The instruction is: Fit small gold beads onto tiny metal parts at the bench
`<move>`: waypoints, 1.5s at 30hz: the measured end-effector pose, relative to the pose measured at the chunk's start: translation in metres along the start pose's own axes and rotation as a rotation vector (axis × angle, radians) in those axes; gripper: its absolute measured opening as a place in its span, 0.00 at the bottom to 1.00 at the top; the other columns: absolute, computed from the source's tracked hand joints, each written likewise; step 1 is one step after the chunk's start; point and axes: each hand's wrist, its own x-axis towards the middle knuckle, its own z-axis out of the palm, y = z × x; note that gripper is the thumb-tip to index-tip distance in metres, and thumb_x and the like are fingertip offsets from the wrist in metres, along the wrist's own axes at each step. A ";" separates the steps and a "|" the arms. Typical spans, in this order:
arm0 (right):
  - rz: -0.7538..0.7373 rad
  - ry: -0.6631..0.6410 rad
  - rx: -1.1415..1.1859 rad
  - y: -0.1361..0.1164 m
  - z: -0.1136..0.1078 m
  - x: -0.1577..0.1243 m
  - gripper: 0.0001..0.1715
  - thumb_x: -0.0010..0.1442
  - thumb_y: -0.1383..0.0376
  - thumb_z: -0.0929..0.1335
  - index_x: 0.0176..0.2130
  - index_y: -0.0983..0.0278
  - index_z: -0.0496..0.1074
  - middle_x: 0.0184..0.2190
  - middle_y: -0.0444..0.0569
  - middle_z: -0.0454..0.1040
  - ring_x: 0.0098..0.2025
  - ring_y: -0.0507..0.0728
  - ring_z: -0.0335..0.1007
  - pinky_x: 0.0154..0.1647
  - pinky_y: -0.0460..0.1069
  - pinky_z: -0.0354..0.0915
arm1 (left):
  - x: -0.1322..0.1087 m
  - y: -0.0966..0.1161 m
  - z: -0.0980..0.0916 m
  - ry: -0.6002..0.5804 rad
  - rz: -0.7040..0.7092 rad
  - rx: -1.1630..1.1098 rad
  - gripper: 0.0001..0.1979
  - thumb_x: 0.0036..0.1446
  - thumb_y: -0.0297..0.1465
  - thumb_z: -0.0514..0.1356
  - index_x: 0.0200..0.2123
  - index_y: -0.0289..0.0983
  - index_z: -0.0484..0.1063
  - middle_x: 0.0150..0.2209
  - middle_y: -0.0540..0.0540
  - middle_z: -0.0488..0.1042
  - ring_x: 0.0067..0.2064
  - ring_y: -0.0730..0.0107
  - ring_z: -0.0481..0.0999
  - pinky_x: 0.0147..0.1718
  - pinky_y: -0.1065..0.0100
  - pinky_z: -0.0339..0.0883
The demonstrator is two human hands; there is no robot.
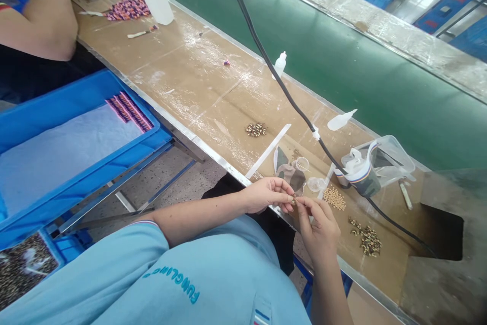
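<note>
My left hand and my right hand meet at the table's front edge, fingertips pinched together. Between them is a tiny brownish piece, too small to name. Just beyond lie a round brownish cloth-like piece and small clear round dishes. A pile of small tan beads sits to the right of the fingers. Farther right is a heap of small dark-and-cream curved pieces; a similar small heap lies to the left.
A black cable hangs across the table. A clear plastic box and white squeeze bottles stand along the far side, beside a green belt. At left are a blue tray and another person's arm.
</note>
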 end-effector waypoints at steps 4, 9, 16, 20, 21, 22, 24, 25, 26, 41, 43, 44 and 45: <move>0.000 0.070 0.014 -0.002 0.003 -0.005 0.09 0.62 0.67 0.65 0.39 0.59 0.75 0.31 0.47 0.74 0.32 0.52 0.71 0.33 0.47 0.67 | 0.000 0.000 0.000 0.011 0.012 -0.002 0.23 0.34 0.37 0.73 0.30 0.31 0.69 0.22 0.47 0.76 0.24 0.73 0.76 0.26 0.72 0.65; -0.036 0.112 0.036 -0.002 0.005 -0.011 0.12 0.61 0.69 0.66 0.42 0.58 0.75 0.32 0.47 0.75 0.32 0.52 0.73 0.34 0.47 0.68 | 0.000 -0.002 0.001 0.001 0.042 -0.007 0.23 0.34 0.38 0.73 0.29 0.31 0.69 0.22 0.47 0.76 0.23 0.74 0.75 0.28 0.71 0.67; 0.134 0.144 0.156 -0.001 0.006 -0.014 0.07 0.59 0.67 0.68 0.39 0.62 0.74 0.31 0.46 0.73 0.26 0.49 0.67 0.28 0.45 0.66 | -0.004 -0.006 0.004 -0.009 0.176 0.065 0.20 0.41 0.39 0.70 0.30 0.32 0.68 0.25 0.48 0.75 0.27 0.74 0.75 0.31 0.70 0.70; 0.158 0.127 0.198 -0.002 0.009 -0.016 0.02 0.58 0.66 0.68 0.34 0.62 0.73 0.27 0.44 0.71 0.24 0.49 0.64 0.26 0.45 0.64 | -0.008 -0.012 0.001 -0.017 0.329 0.269 0.14 0.49 0.37 0.65 0.32 0.33 0.70 0.28 0.48 0.74 0.31 0.74 0.76 0.35 0.70 0.70; 0.149 0.124 0.197 -0.003 0.010 -0.016 0.02 0.58 0.67 0.68 0.34 0.62 0.72 0.27 0.44 0.71 0.24 0.49 0.64 0.26 0.45 0.64 | -0.009 -0.013 -0.001 -0.019 0.367 0.343 0.12 0.51 0.36 0.64 0.33 0.33 0.70 0.29 0.48 0.74 0.32 0.73 0.76 0.36 0.70 0.70; 0.141 0.123 0.194 -0.003 0.010 -0.016 0.02 0.59 0.67 0.68 0.33 0.62 0.72 0.27 0.44 0.71 0.24 0.49 0.64 0.26 0.45 0.64 | -0.010 -0.014 -0.002 -0.020 0.403 0.422 0.10 0.53 0.35 0.62 0.33 0.34 0.71 0.31 0.47 0.74 0.34 0.72 0.76 0.37 0.70 0.70; 0.129 0.134 0.178 -0.003 0.010 -0.017 0.02 0.59 0.67 0.68 0.33 0.62 0.72 0.27 0.44 0.71 0.24 0.48 0.65 0.26 0.45 0.65 | -0.011 -0.016 -0.005 -0.017 0.470 0.569 0.08 0.56 0.33 0.59 0.34 0.34 0.72 0.33 0.45 0.75 0.36 0.71 0.76 0.38 0.70 0.70; 0.119 0.142 0.168 -0.003 0.011 -0.017 0.02 0.59 0.68 0.68 0.33 0.62 0.72 0.28 0.44 0.71 0.24 0.48 0.65 0.26 0.45 0.65 | -0.011 -0.017 -0.006 -0.013 0.501 0.627 0.07 0.57 0.33 0.58 0.35 0.34 0.72 0.35 0.44 0.76 0.37 0.71 0.76 0.39 0.70 0.70; 0.104 0.150 0.157 -0.003 0.011 -0.018 0.02 0.59 0.68 0.68 0.34 0.62 0.72 0.28 0.44 0.72 0.25 0.49 0.65 0.26 0.45 0.65 | -0.010 -0.018 -0.007 -0.008 0.528 0.671 0.07 0.58 0.32 0.57 0.35 0.34 0.72 0.36 0.43 0.76 0.38 0.70 0.76 0.40 0.70 0.70; 0.079 0.110 0.111 -0.002 0.014 -0.022 0.05 0.62 0.66 0.65 0.34 0.62 0.71 0.30 0.45 0.71 0.29 0.49 0.67 0.29 0.44 0.65 | -0.010 -0.018 -0.008 -0.003 0.644 0.870 0.07 0.58 0.29 0.56 0.35 0.34 0.73 0.36 0.43 0.79 0.38 0.71 0.78 0.38 0.72 0.71; 0.117 0.075 0.122 0.000 0.012 -0.024 0.07 0.63 0.65 0.64 0.33 0.62 0.70 0.29 0.45 0.71 0.29 0.50 0.67 0.29 0.44 0.64 | -0.009 -0.019 -0.008 -0.022 0.592 0.844 0.08 0.57 0.29 0.56 0.39 0.33 0.72 0.37 0.43 0.78 0.39 0.70 0.78 0.40 0.71 0.72; 0.144 0.061 0.118 0.003 0.010 -0.025 0.08 0.63 0.64 0.63 0.33 0.63 0.70 0.29 0.45 0.71 0.29 0.50 0.67 0.28 0.45 0.64 | -0.009 -0.019 -0.007 -0.030 0.564 0.820 0.09 0.57 0.29 0.57 0.41 0.33 0.71 0.39 0.42 0.78 0.41 0.70 0.78 0.41 0.70 0.72; 0.177 0.057 0.104 0.007 0.008 -0.027 0.09 0.63 0.63 0.63 0.33 0.63 0.70 0.29 0.45 0.71 0.29 0.50 0.67 0.28 0.45 0.63 | -0.009 -0.019 -0.007 -0.032 0.541 0.792 0.11 0.57 0.29 0.57 0.43 0.33 0.70 0.40 0.42 0.78 0.42 0.69 0.78 0.42 0.70 0.72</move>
